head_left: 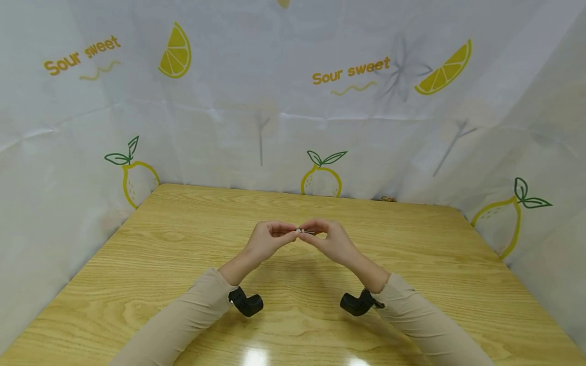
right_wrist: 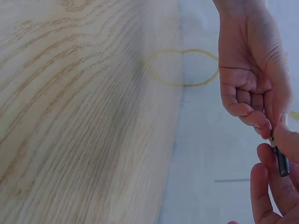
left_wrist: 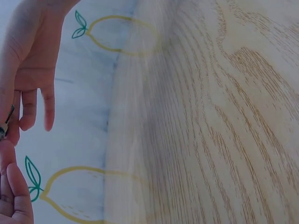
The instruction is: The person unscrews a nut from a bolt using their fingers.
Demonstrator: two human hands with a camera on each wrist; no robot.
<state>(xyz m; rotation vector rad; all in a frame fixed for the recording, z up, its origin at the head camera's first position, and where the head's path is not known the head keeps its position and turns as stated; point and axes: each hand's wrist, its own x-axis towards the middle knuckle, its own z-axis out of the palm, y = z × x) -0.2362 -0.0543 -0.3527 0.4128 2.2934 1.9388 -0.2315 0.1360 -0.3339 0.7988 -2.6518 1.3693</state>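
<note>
Just above the middle of the table, my left hand [head_left: 264,240] and right hand [head_left: 336,244] meet fingertip to fingertip. Between them is a small dark metal bolt [right_wrist: 282,162] with a threaded shank, pointing rightward. Thumb and fingertips of the left hand pinch its left end, where a paler metal piece shows. The right thumb and index finger also close on it, and the thread sticks out past them toward the right palm. In the left wrist view only a bit of the bolt [left_wrist: 3,129] shows at the image edge. Fingers hide the bolt's head end.
A wooden table [head_left: 192,284] with light grain spreads under both forearms. A white curtain [head_left: 220,142] printed with lemons hangs around its back and sides. Black wrist devices [head_left: 247,302] sit beneath the beige sleeves [head_left: 183,310], low over the table.
</note>
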